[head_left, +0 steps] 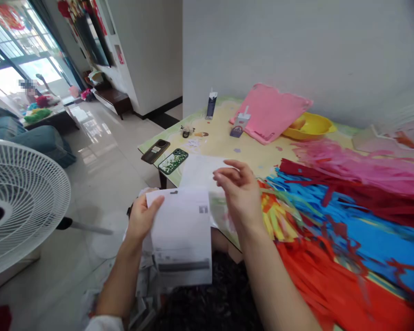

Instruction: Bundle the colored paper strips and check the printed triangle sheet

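My left hand (142,217) grips the left edge of a white printed sheet of paper (182,234) held over my lap, with more papers stacked beneath it. My right hand (237,191) hovers just right of the sheet's top corner, fingers curled and apart, holding nothing that I can see. Behind it another white sheet (200,171) lies on the table edge. Piles of cut paper strips, red (317,280), blue (359,230), yellow (276,218) and pink (359,168), cover the table to the right.
Two phones (156,151) (173,161) lie at the table's left corner. Farther back stand a small carton (211,105), pink foam sheets (271,112) and a yellow bowl (310,126). A white fan (20,202) stands on the floor at left.
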### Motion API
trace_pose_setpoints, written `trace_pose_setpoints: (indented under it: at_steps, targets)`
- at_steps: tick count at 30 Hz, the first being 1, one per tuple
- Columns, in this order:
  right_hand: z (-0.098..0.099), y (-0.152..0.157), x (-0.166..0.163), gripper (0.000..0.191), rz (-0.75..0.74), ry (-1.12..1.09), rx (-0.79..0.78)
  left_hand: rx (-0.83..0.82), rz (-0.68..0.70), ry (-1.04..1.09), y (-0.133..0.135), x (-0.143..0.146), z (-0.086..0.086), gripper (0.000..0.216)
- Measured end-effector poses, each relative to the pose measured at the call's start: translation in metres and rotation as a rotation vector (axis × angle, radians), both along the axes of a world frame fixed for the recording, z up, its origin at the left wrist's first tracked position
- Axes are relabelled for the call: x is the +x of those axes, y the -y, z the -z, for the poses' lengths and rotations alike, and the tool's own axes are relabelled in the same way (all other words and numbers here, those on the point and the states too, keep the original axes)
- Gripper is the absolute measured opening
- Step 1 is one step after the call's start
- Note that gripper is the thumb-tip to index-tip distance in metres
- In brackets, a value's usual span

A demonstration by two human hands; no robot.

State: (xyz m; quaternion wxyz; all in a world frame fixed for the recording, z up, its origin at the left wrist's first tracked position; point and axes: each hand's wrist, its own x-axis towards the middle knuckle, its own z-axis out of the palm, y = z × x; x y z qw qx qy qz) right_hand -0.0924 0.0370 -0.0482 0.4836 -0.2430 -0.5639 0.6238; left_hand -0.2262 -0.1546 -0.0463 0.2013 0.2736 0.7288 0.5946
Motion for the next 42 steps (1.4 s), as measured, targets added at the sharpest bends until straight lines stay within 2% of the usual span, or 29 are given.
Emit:
trace_pose_setpoints:
  at_steps: [3, 7, 14, 25, 28, 31, 34, 36, 37, 38, 41, 42]
  targets:
    - [-0.008, 0.039, 0.035, 0.036, -0.002, -0.025, -0.010, 0.096, -0.046, -0.012, -0.021, 0.021, 0.008, 0.028]
    - [-0.007, 0.071, 0.057, 0.033, -0.069, 0.044, -0.027, 0.121, -0.044, -0.129, -0.038, 0.055, 0.001, 0.021]
    - [-0.004, 0.074, 0.064, 0.033, -0.011, 0.098, -0.009, 0.111, -0.006, -0.187, -0.033, 0.082, -0.010, 0.021]
    - [-0.007, 0.081, 0.069, 0.031, -0.031, 0.031, -0.028, 0.127, 0.001, -0.216, -0.027, 0.089, -0.017, 0.020]
    - [-0.008, 0.084, 0.067, 0.029, 0.017, 0.088, 0.055, 0.137, 0.013, -0.224, -0.026, 0.094, -0.019, 0.020]
    - [-0.013, 0.085, 0.068, 0.028, 0.112, 0.247, 0.235, 0.136, 0.022, -0.251, -0.021, 0.098, -0.019, 0.021]
    - [-0.013, 0.082, 0.075, 0.039, 0.225, 0.402, 0.401, 0.134, 0.012, -0.211, -0.011, 0.091, -0.016, 0.023]
    - [-0.005, 0.081, 0.086, 0.051, 0.239, 0.463, 0.424, 0.161, -0.045, -0.100, -0.002, 0.075, -0.010, 0.027]
    - [0.000, 0.081, 0.094, 0.057, 0.180, 0.476, 0.398, 0.193, -0.100, -0.022, 0.002, 0.064, -0.006, 0.031]
    - [0.005, 0.081, 0.102, 0.060, 0.057, 0.478, 0.350, 0.237, -0.166, 0.065, 0.004, 0.051, -0.001, 0.036]
    - [0.010, 0.082, 0.120, 0.057, -0.466, 0.432, 0.199, 0.370, -0.325, 0.279, 0.002, 0.010, 0.016, 0.046]
    - [0.007, 0.083, 0.122, 0.053, -0.560, 0.421, 0.197, 0.404, -0.338, 0.325, -0.002, -0.001, 0.021, 0.046]
